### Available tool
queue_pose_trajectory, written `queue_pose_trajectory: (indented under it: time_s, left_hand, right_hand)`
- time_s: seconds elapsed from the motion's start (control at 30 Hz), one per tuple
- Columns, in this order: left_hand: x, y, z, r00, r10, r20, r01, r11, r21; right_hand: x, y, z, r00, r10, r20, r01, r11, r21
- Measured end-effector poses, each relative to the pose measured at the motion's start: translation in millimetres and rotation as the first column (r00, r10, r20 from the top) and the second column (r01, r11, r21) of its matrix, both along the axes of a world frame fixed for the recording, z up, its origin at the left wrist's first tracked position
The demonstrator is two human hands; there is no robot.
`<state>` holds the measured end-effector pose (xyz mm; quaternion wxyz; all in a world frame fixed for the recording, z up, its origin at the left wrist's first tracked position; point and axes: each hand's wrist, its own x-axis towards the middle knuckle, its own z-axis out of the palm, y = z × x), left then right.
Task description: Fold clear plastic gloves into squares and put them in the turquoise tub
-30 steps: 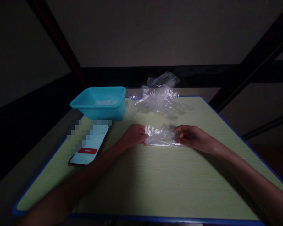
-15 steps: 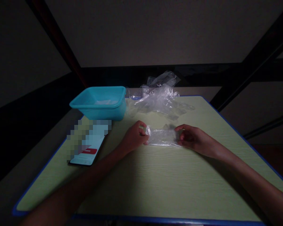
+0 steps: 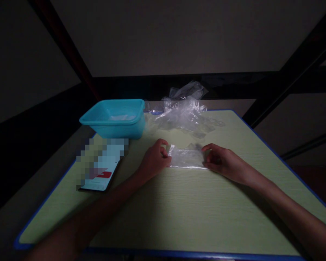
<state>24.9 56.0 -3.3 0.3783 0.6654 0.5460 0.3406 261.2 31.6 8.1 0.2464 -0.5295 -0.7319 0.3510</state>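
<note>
A clear plastic bag (image 3: 188, 158), folded into a flat strip, lies across the middle of the table between my two hands. My left hand (image 3: 155, 157) grips its left end with thumb and fingers. At the right end, my right hand (image 3: 220, 159) has its thumb and curled fingers closed on the plastic. Behind them a loose heap of clear plastic bags (image 3: 183, 114) spreads over the table's far edge.
A turquoise plastic basket (image 3: 116, 128) stands at the back left with something whitish inside. In front of it lies a phone (image 3: 101, 179) with a lit, partly blurred screen. The pale green table (image 3: 184, 217) has a blue rim, and a wall rises behind it.
Almost nothing differs. The strip's left end has shifted slightly and shows a brighter corner beside my left hand; both hands keep nearly the same place.
</note>
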Motion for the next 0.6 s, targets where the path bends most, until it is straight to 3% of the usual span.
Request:
queue_pose_trajectory:
  time_s: [0.4, 0.47, 0.53, 0.6]
  left_hand:
    - [-2, -4, 10.7, 0.987, 0.091, 0.131, -0.078, 0.992, -0.101]
    - [-6, -6, 9.3, 0.989, 0.130, 0.065, -0.130, 0.991, 0.006]
    - [-8, -9, 6.8, 0.987, 0.155, -0.049, -0.141, 0.966, 0.216]
    - [-9, -14, 4.2, 0.978, 0.110, -0.178, -0.025, 0.905, 0.426]
  right_hand:
    - [-1, 0, 8.1, 0.999, 0.006, -0.036, -0.009, 0.997, -0.077]
    - [-1, 0, 8.8, 0.999, 0.011, -0.033, -0.013, 0.997, -0.075]
    - [0, 0, 9.0, 0.999, 0.015, -0.033, -0.017, 0.997, -0.071]
    - [0, 0, 8.6, 0.999, 0.018, -0.043, -0.021, 0.997, -0.075]
